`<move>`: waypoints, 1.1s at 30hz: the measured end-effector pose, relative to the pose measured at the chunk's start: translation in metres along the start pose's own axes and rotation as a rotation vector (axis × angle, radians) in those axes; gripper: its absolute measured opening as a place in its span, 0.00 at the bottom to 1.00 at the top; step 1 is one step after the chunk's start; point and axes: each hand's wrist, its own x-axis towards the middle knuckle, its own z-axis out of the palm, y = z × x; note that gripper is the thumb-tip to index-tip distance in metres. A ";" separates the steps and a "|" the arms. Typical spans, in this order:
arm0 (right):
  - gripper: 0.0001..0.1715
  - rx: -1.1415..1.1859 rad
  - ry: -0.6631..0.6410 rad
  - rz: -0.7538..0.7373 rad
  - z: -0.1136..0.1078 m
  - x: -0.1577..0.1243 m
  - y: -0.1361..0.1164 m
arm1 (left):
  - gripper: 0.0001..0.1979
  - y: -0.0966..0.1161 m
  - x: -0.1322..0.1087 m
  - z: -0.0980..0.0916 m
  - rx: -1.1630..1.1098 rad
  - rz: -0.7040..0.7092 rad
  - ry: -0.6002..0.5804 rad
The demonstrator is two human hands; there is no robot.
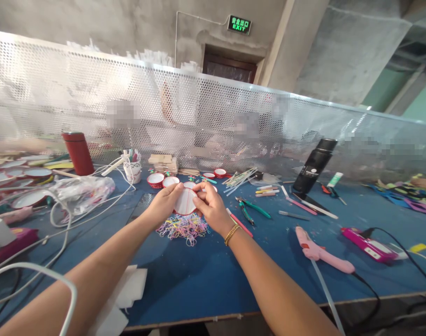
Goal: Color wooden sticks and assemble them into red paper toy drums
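Between my two hands is a round white disc (185, 203) with a red rim and thin red lines across its face, tilted toward me. My left hand (166, 201) grips its left edge, thumb on top. On the right edge, my right hand (212, 205) pinches it with the fingers bent; a gold bracelet is on that wrist. A heap of thin coloured elastic bands (185, 228) lies on the table just below the disc. Behind my hands stand small red-rimmed white cups (155, 180), partly hidden by my fingers.
On the blue table (185, 284), green-handled pliers (256, 208) and a pink glue gun (323, 254) lie to the right. A black bottle (314, 165) and a red flask (78, 154) stand near the perforated metal screen (199, 107). White cables (64, 233) loop across the left side.
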 end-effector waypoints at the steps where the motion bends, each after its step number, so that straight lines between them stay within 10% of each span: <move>1: 0.11 -0.002 0.000 0.001 0.000 0.000 0.000 | 0.26 0.000 0.000 0.000 0.000 -0.002 0.004; 24: 0.13 -0.164 0.131 0.035 -0.002 0.001 0.005 | 0.23 0.002 0.001 -0.009 0.123 -0.039 -0.078; 29: 0.11 -0.178 0.266 0.061 -0.008 0.004 0.014 | 0.47 0.001 0.001 -0.014 0.088 0.097 -0.339; 33: 0.11 -0.186 0.293 0.056 -0.010 0.005 0.015 | 0.47 0.000 0.002 -0.012 0.126 0.157 -0.326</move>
